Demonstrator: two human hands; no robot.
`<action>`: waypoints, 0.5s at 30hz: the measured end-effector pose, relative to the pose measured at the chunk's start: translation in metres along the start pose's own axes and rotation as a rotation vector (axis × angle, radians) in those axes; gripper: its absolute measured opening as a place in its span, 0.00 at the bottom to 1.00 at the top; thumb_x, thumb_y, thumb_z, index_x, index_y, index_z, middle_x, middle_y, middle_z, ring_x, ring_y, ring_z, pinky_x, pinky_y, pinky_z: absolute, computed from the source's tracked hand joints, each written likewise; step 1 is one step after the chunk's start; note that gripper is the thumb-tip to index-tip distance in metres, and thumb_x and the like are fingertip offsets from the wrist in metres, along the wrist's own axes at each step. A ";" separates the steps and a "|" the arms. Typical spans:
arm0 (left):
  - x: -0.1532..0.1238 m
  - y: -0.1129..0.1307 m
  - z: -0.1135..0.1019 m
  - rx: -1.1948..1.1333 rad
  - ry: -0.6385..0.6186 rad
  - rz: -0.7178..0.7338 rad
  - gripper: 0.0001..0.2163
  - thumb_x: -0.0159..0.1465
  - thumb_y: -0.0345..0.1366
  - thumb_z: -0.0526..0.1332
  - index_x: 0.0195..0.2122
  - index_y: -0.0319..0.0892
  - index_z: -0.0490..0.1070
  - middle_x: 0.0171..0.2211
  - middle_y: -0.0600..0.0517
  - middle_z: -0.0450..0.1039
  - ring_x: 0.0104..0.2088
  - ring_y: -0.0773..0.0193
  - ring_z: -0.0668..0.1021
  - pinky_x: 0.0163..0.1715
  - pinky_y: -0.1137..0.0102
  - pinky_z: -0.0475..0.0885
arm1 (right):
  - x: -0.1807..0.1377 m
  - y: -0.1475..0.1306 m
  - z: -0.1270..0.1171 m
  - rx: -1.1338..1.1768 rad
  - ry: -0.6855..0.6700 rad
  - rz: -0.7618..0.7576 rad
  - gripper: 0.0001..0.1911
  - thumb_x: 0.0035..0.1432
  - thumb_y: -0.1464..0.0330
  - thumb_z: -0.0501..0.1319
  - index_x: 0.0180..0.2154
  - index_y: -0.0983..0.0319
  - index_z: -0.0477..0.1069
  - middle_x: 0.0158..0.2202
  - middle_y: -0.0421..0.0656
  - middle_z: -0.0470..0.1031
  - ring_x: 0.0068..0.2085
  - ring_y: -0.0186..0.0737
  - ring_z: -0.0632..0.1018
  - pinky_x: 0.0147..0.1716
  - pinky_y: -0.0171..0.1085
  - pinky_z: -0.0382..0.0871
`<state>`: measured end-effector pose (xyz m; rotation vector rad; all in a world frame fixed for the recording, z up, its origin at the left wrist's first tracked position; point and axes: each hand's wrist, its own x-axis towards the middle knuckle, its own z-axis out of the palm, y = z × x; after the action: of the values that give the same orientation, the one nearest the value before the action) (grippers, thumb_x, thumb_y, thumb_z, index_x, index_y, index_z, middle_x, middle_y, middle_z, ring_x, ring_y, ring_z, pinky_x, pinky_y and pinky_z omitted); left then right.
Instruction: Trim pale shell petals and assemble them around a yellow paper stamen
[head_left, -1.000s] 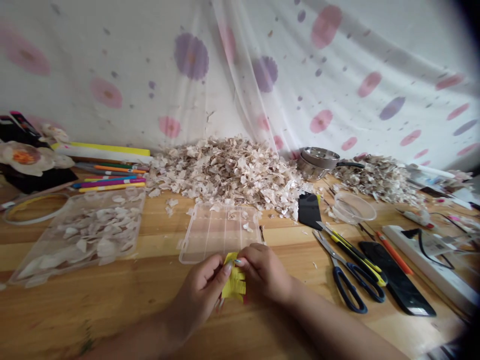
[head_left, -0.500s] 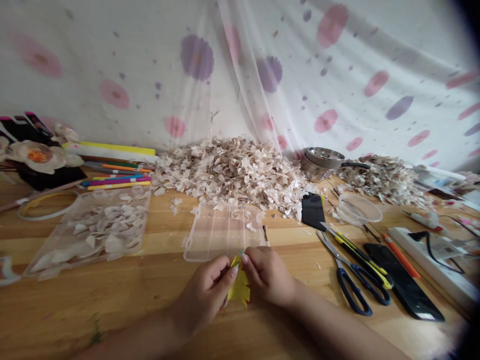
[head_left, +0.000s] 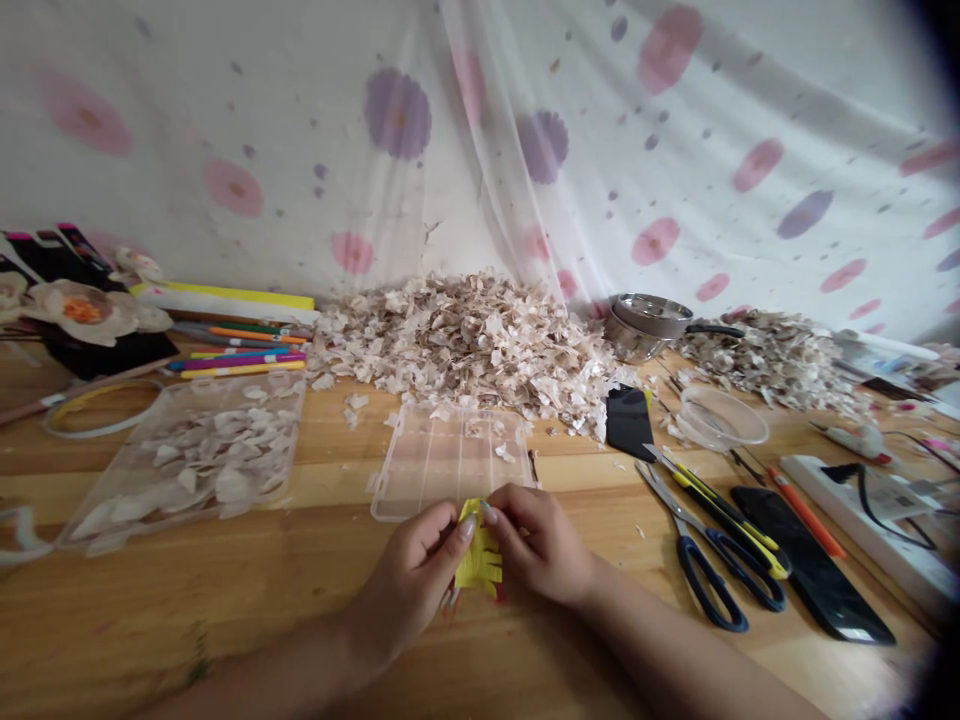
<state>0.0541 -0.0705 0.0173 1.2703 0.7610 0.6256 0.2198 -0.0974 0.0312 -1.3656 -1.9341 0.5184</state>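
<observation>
A piece of crinkled yellow paper with a fringed edge (head_left: 474, 572) is pinched between the thumbs and fingertips of the left hand (head_left: 420, 562) and the right hand (head_left: 551, 545), both being curled nearly closed. It is held just above the wooden tabletop (head_left: 300, 620), near the lower middle of the view. Its long axis is run roughly from far to near: the far end is gripped, the near end is pointed towards the wearer, and the cut strips are turned to the right. The left hand's lower fingers are partly hidden by the paper, and the small red and whitish bits beneath it are hard to make out.

Just beyond the hands, a clear plastic compartment tray (head_left: 409, 460) is placed, its near right corner covered by the right hand; a few pale flakes are seen at its far right part. To the left, many whitish petals (head_left: 225, 445) are spread in a shallow clear plastic tray (head_left: 124, 480). A white curled strip (head_left: 19, 535) is cut off by the left edge.

To the right are laid steel scissors with dark blue handles (head_left: 679, 518) and a black phone (head_left: 832, 590). Farther off, a large heap of beige petals (head_left: 465, 345) is piled beside stacked metal pans (head_left: 652, 315).
</observation>
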 end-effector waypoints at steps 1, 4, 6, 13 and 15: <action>0.000 -0.001 0.000 0.016 -0.005 0.004 0.18 0.60 0.53 0.54 0.27 0.41 0.60 0.19 0.59 0.56 0.18 0.72 0.61 0.17 0.77 0.56 | 0.000 -0.001 0.001 -0.026 -0.005 0.005 0.11 0.63 0.66 0.49 0.29 0.61 0.63 0.22 0.39 0.67 0.22 0.32 0.66 0.23 0.30 0.59; 0.000 -0.003 -0.001 0.077 -0.017 0.027 0.18 0.61 0.52 0.53 0.27 0.40 0.61 0.19 0.59 0.55 0.19 0.72 0.61 0.18 0.77 0.57 | 0.000 -0.003 0.002 -0.093 -0.042 0.026 0.13 0.63 0.66 0.47 0.26 0.61 0.60 0.19 0.39 0.64 0.20 0.32 0.65 0.21 0.30 0.56; 0.001 -0.004 -0.001 0.112 -0.018 0.039 0.18 0.61 0.52 0.53 0.27 0.40 0.61 0.19 0.59 0.55 0.20 0.71 0.60 0.18 0.76 0.57 | 0.001 -0.005 0.001 -0.124 -0.072 0.040 0.14 0.63 0.66 0.46 0.25 0.60 0.58 0.17 0.38 0.62 0.19 0.32 0.64 0.20 0.30 0.54; -0.013 0.006 -0.002 0.200 0.178 0.286 0.09 0.61 0.43 0.57 0.32 0.43 0.69 0.26 0.52 0.66 0.29 0.62 0.69 0.30 0.69 0.66 | 0.002 0.004 -0.001 -0.062 -0.056 0.042 0.15 0.64 0.64 0.46 0.26 0.60 0.59 0.20 0.38 0.64 0.21 0.32 0.65 0.22 0.30 0.57; -0.029 0.011 0.001 0.131 0.217 0.355 0.06 0.57 0.42 0.61 0.31 0.46 0.71 0.30 0.49 0.70 0.35 0.57 0.71 0.38 0.64 0.68 | 0.002 0.008 -0.001 -0.041 -0.032 0.034 0.16 0.65 0.64 0.45 0.26 0.61 0.60 0.21 0.39 0.65 0.22 0.32 0.65 0.23 0.31 0.58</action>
<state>0.0366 -0.0913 0.0331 1.4893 0.7690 1.0276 0.2254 -0.0927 0.0277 -1.4260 -1.9607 0.5222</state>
